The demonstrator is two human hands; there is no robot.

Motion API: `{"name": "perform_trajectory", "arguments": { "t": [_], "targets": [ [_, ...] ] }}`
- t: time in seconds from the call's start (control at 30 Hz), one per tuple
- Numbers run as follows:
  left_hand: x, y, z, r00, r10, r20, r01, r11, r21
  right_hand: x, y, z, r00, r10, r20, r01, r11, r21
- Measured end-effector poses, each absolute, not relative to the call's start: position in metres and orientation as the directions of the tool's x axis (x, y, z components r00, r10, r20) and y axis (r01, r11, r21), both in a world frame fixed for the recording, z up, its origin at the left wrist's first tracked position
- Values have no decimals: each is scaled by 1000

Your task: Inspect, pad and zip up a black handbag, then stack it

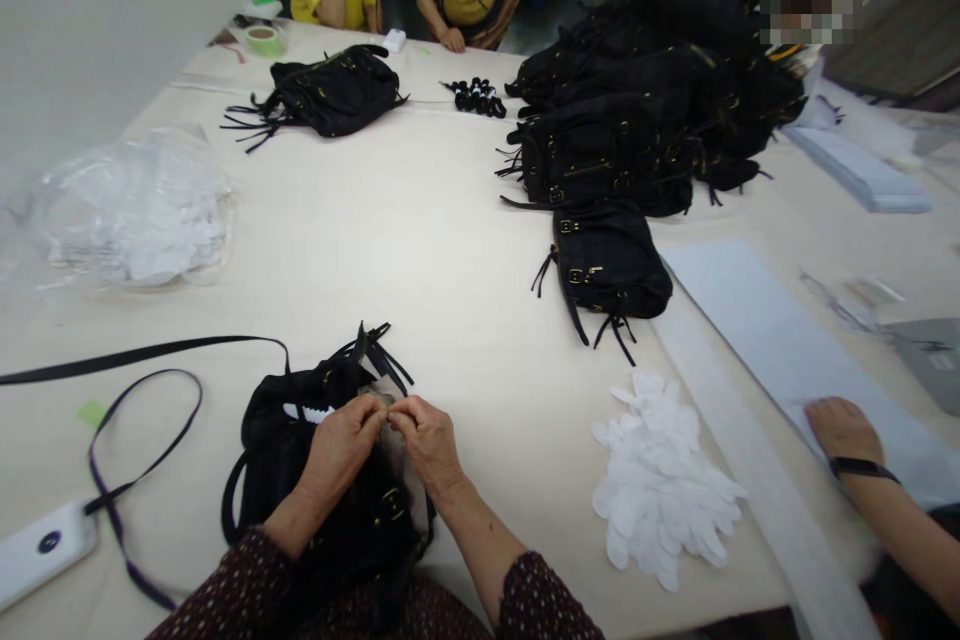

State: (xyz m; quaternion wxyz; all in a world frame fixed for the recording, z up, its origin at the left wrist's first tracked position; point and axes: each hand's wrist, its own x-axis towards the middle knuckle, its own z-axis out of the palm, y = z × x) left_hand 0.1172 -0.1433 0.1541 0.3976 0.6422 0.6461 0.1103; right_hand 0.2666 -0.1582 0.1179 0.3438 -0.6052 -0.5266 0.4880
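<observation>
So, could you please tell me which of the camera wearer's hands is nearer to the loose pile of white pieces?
Right. The right hand is over a black bag, left of the pile; the left hand is beside it, on the side away from the pile.

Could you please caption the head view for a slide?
Left hand and right hand meet over a gold-buckled soft black bag.

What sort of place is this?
Probably a bag workshop or packing room: black bags are piled on a big worktable, a heap of small white pieces lies nearby, and another black bag sits in the foreground.
</observation>
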Motion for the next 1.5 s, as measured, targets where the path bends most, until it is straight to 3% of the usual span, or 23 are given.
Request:
{"name": "perform_trajectory", "arguments": {
  "t": [0.3,0.43,0.6,0.73,0.9,1.07,1.17,1.23,1.37,1.5],
  "targets": [
    [116,-137,163,221,892,-393,697,137,704,276,-157,118,-83,976,-200,289,-169,-942],
    [97,-160,179,124,932,-341,581,211,786,298,-169,108,-34,981,-193,269,-177,-947],
    [63,-209,165,5,905,-426,568,348,746,315,-194,96,-12,961,-277,327,-258,-909],
    [54,-230,146,-66,807,-587,545,522,656,299,-200,111,-79,977,-198,392,-152,-907],
    [65,-225,134,-25,802,-597,444,544,712,258,-193,135,-200,971,-130,418,-36,-908],
    [85,-216,133,109,816,-567,400,486,777,232,-179,125,-47,968,-245,166,-235,-958],
    [84,-217,140,212,810,-547,344,462,817,237,-171,112,-42,904,-425,-18,-426,-905],
    [78,-218,148,192,823,-535,325,461,826,249,-170,106,-77,853,-516,-112,-522,-846],
    [72,-216,160,63,829,-556,439,477,762,275,-177,101,-135,789,-600,-319,-608,-727],
    [91,-201,170,111,821,-560,589,399,703,286,-184,104,-180,748,-638,-393,-650,-651]
  ]
}}
